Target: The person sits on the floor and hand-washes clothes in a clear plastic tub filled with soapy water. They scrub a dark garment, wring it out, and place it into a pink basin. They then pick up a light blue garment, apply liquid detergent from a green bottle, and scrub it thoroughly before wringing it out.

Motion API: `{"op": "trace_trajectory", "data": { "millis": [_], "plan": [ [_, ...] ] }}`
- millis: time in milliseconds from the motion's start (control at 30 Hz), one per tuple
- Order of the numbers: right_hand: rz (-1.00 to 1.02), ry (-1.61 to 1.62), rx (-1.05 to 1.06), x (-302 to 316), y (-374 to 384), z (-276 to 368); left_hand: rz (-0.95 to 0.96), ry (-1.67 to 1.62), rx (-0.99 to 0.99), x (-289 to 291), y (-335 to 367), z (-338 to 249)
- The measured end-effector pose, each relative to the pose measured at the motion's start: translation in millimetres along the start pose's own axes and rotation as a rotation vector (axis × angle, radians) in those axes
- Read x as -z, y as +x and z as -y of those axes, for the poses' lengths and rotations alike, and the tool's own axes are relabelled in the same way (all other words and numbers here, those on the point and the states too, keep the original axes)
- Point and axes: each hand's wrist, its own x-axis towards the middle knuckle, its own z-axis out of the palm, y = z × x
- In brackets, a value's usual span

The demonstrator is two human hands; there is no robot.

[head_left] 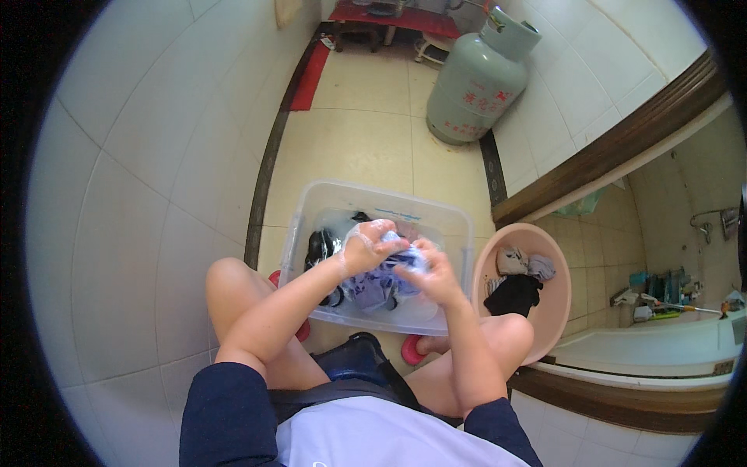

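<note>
A clear plastic tub (467, 233) sits on the floor in front of me, with soapy water and wet laundry in it. Over it, suds cover my left hand (372, 247), whose fingers are closed on a blue and purple wet garment (401, 258). My right hand (433, 272) grips the same garment from the other side, fingers curled and partly hidden by foam. Part of the lavender cloth (372, 292) hangs down into the water. Dark clothing (320, 247) lies along the tub's left side. What kind of garment I hold cannot be made out.
At the right stands a pink basin (559, 311) with black (513, 297) and pale clothes. A grey-green gas cylinder (478, 86) is by the far right wall. A wooden-framed doorway (615, 167) opens to the right. Between my legs is a dark blue stool (354, 364).
</note>
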Motion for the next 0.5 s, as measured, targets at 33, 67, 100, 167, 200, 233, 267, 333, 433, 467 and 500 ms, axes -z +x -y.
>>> {"op": "trace_trajectory", "data": {
  "millis": [33, 67, 100, 167, 200, 233, 267, 333, 433, 467, 500],
  "plan": [
    [-0.132, 0.254, 0.002, 4.2, -1.4, 0.2, 0.062, 0.157, -0.085, 3.5, 0.1, 2.4],
    [-0.137, 0.473, -0.023, 10.6, -1.1, -1.1, 0.116, 0.221, -0.181, 6.4, 0.7, 3.5],
    [-0.193, 0.664, -0.050, 19.3, 0.0, -3.0, 0.205, 0.273, -0.095, 7.3, 0.1, 3.0],
    [-0.252, 1.061, -0.089, 38.8, 3.4, -5.8, 0.344, 0.383, -0.010, 6.4, -1.6, 0.8],
    [-0.322, 1.051, -0.146, 47.4, 7.0, -5.2, 0.371, 0.392, 0.073, 3.9, -3.2, 0.3],
    [-0.347, 1.054, -0.184, 52.0, 11.4, -3.6, 0.294, -0.022, 0.078, -0.1, -4.1, 0.8],
    [-0.377, 1.082, -0.193, 51.5, 14.2, -0.1, 0.190, -0.385, 0.074, -6.2, -6.3, 2.4],
    [-0.467, 0.914, -0.204, 35.3, 16.7, 9.4, 0.081, -1.202, 0.219, -22.9, -10.9, 9.4],
    [-0.622, 0.005, 0.059, -20.0, 12.8, 25.7, -0.024, -1.573, 0.380, -42.5, -12.7, 24.2],
    [-0.433, -0.122, 0.246, -38.7, 5.5, 28.5, -0.018, -1.505, 0.439, -48.6, -9.2, 25.0],
    [-0.244, -0.229, 0.372, -49.7, 0.2, 29.0, 0.116, -1.769, 0.479, -49.4, -15.5, 26.0]
  ]
}}
